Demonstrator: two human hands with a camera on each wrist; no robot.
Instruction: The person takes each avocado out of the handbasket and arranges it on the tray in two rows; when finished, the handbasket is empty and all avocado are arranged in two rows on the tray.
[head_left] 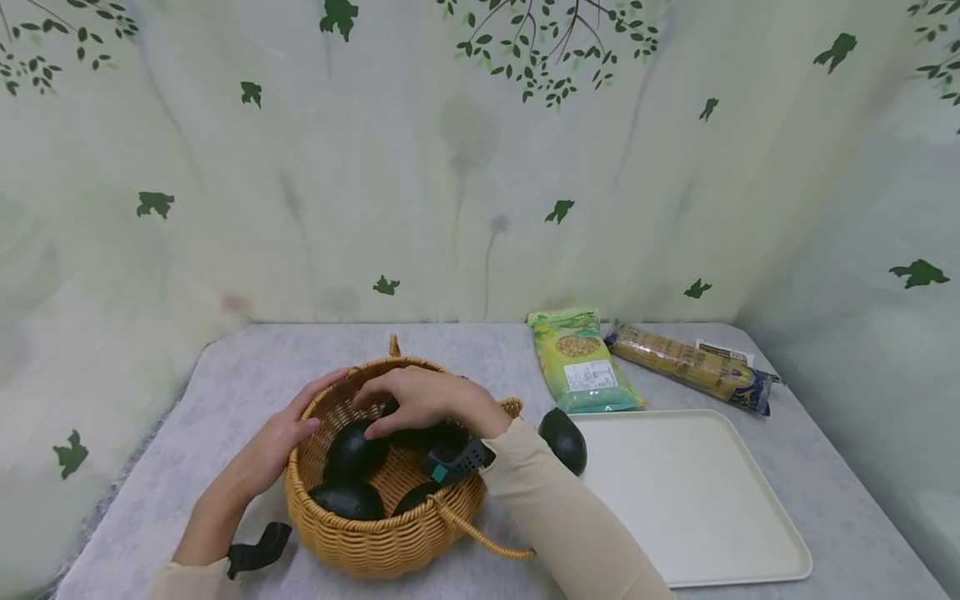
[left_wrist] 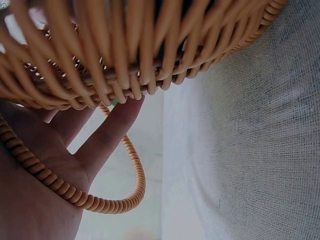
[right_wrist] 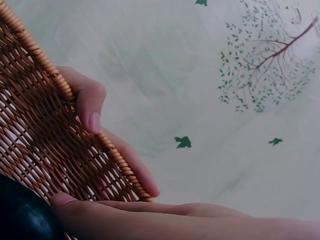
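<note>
A round wicker basket [head_left: 375, 546] holds several dark avocados [head_left: 352, 454]. At its left side my left hand [head_left: 273, 442] grips the rim, the thumb hooked over the edge, as the right wrist view also shows. The left wrist view has that hand [left_wrist: 45, 145] against the outer weave, behind a looped wicker handle [left_wrist: 135, 200]. My right hand [head_left: 435, 396] reaches into the basket from the right, fingers loosely bent over the avocados. Its thumb is at the edge of one avocado [right_wrist: 22, 212]; the undersides of the fingers are hidden.
Right of the basket lies a cream tray [head_left: 697, 500], with another avocado [head_left: 564, 442] at its left edge. Behind are a green-and-yellow bag [head_left: 581, 362] and a long golden packet [head_left: 690, 367]. The basket's other handle [head_left: 480, 533] hangs toward the front right.
</note>
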